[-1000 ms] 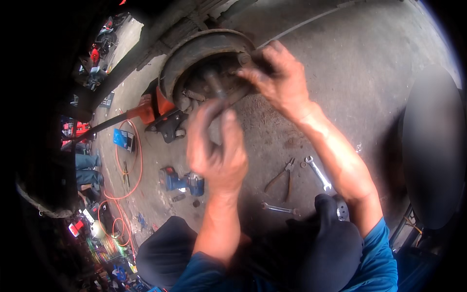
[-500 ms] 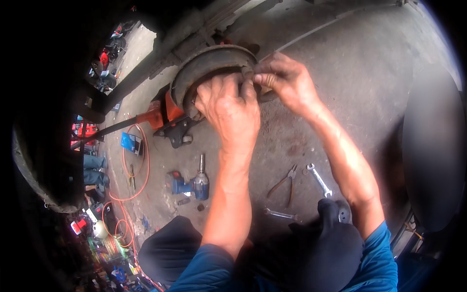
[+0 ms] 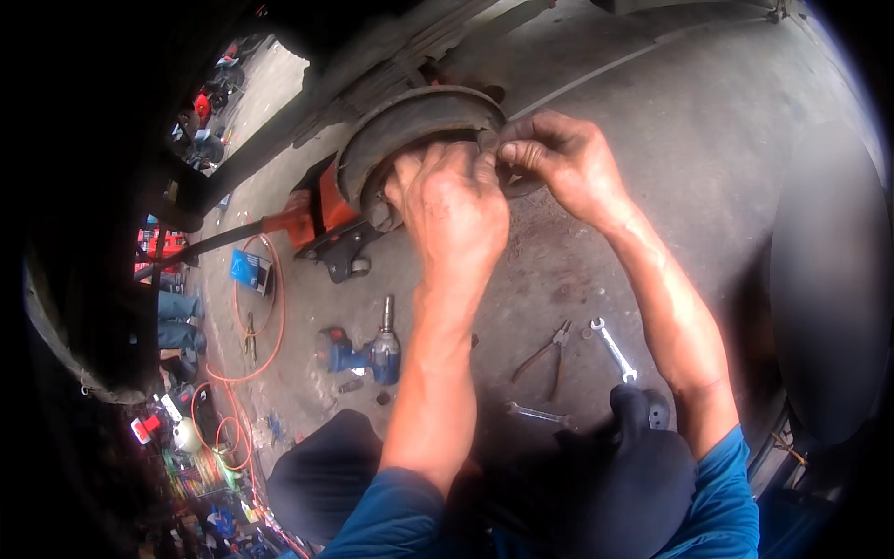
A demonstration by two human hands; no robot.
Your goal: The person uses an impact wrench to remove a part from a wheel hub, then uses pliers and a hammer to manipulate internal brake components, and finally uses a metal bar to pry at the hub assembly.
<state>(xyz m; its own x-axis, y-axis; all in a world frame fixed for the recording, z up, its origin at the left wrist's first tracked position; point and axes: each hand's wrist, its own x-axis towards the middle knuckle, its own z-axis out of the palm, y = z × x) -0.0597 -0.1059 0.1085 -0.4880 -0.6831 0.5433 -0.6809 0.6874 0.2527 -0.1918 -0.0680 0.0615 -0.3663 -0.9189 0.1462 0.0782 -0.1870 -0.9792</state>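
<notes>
A dark curved brake shoe (image 3: 396,126) arches over a wheel hub assembly, with a red floor jack (image 3: 295,218) beside and below it. My left hand (image 3: 447,210) reaches into the assembly from below, its fingertips curled and hidden behind its back and among the parts. My right hand (image 3: 573,168) pinches at a small dark metal part (image 3: 486,140) at the right end of the curved shoe, close to my left thumb. What my left fingers grip, if anything, cannot be made out.
A blue impact driver (image 3: 384,357), pliers (image 3: 551,347) and wrenches (image 3: 614,347) lie on the floor (image 3: 656,130). An orange hose (image 3: 259,368), a blue box (image 3: 248,268) and assorted clutter are at left, near another person's legs (image 3: 175,317). A large dark shape (image 3: 824,289) is at right.
My left hand has moved up into the assembly from a second ago, uncovering the impact driver's socket. My right hand has shifted slightly rightward and down, still pinching; the view has shifted slightly.
</notes>
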